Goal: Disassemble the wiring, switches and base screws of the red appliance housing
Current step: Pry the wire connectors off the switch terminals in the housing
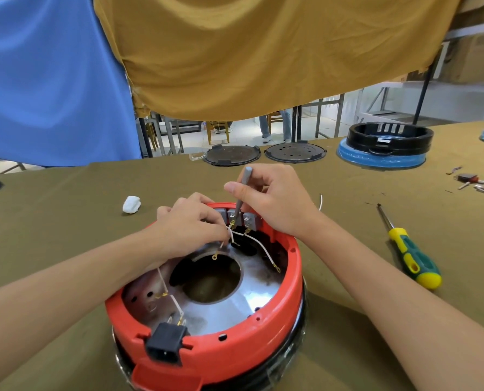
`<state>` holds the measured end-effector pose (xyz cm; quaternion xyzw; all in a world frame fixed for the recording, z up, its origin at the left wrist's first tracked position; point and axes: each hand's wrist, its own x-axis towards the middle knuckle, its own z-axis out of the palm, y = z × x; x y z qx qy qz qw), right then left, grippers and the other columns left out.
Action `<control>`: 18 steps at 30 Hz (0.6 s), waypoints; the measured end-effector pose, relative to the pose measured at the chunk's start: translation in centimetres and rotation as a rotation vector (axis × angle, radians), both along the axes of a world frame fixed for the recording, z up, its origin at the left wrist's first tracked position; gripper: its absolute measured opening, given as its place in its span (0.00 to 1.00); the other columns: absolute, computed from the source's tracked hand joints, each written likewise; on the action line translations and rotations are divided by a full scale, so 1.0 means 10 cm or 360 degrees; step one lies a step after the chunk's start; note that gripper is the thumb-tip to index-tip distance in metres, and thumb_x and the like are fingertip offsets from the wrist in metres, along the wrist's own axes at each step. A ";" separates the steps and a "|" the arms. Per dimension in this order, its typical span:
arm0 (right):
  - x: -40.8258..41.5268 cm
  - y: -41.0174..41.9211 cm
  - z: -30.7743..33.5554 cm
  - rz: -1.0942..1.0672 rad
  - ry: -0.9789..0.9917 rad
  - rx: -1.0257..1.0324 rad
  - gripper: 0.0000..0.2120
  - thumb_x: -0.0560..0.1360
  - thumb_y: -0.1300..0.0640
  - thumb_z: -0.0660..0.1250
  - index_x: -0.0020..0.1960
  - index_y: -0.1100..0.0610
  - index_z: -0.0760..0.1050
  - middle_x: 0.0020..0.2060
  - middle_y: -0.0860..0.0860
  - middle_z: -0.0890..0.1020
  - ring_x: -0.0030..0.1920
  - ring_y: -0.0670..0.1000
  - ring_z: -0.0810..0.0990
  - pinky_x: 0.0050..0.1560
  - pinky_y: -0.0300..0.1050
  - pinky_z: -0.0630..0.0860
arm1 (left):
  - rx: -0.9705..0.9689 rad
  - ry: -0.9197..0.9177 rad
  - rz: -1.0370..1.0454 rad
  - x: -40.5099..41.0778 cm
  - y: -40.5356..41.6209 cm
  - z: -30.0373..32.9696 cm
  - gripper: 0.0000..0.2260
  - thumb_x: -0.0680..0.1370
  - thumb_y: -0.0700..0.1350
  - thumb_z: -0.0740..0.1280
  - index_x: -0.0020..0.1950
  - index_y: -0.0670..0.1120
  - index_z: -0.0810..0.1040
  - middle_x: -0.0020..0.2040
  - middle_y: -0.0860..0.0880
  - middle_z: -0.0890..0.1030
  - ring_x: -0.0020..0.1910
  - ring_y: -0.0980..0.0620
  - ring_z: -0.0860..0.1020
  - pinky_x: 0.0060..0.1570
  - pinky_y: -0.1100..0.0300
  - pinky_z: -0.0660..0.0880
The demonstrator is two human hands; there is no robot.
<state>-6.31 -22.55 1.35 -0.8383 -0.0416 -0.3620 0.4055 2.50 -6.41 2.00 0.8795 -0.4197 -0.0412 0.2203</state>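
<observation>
The red appliance housing (pixel 288 311) sits upside down at the table's near edge, its metal inner plate and centre hole exposed. Grey switches (pixel 249 220) line its far inner wall, with white wires (pixel 259 244) running down from them. My right hand (pixel 274 198) grips a thin grey screwdriver (pixel 242 193), whose tip is at the middle switch's terminal. My left hand (pixel 192 221) pinches a white wire beside that terminal. A black power socket (pixel 166 345) is fixed in the near rim, with wires (pixel 168 294) leading to it.
A green-and-yellow screwdriver (pixel 410 252) lies to the right. A white wad (pixel 131 204) lies left of the housing. Two dark round plates (pixel 232 155) (pixel 295 152), a blue-and-black housing (pixel 384 148) and loose terminals (pixel 477 182) sit farther back. Blue and ochre cloths hang overhead.
</observation>
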 end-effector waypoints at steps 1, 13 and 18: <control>0.00 0.00 0.00 -0.0001 0.0003 0.0021 0.13 0.78 0.54 0.71 0.37 0.60 0.79 0.29 0.52 0.83 0.32 0.56 0.83 0.39 0.59 0.79 | -0.0001 -0.0006 -0.0007 0.01 0.00 -0.01 0.06 0.64 0.61 0.68 0.36 0.62 0.83 0.57 0.61 0.71 0.61 0.57 0.67 0.59 0.53 0.55; 0.06 -0.02 -0.02 -0.0059 0.0071 0.0162 0.14 0.77 0.52 0.71 0.36 0.57 0.77 0.28 0.53 0.83 0.31 0.55 0.83 0.41 0.59 0.81 | -0.0012 -0.0004 -0.0008 0.00 0.00 -0.01 0.10 0.60 0.62 0.63 0.35 0.64 0.82 0.59 0.60 0.71 0.62 0.57 0.67 0.56 0.55 0.53; 0.05 -0.01 -0.01 -0.0061 0.0066 0.0144 0.14 0.78 0.52 0.71 0.37 0.58 0.78 0.28 0.52 0.83 0.31 0.54 0.83 0.41 0.58 0.81 | 0.0004 -0.0026 -0.0020 0.01 0.01 -0.01 0.10 0.61 0.61 0.64 0.35 0.62 0.83 0.59 0.59 0.71 0.62 0.56 0.67 0.60 0.52 0.55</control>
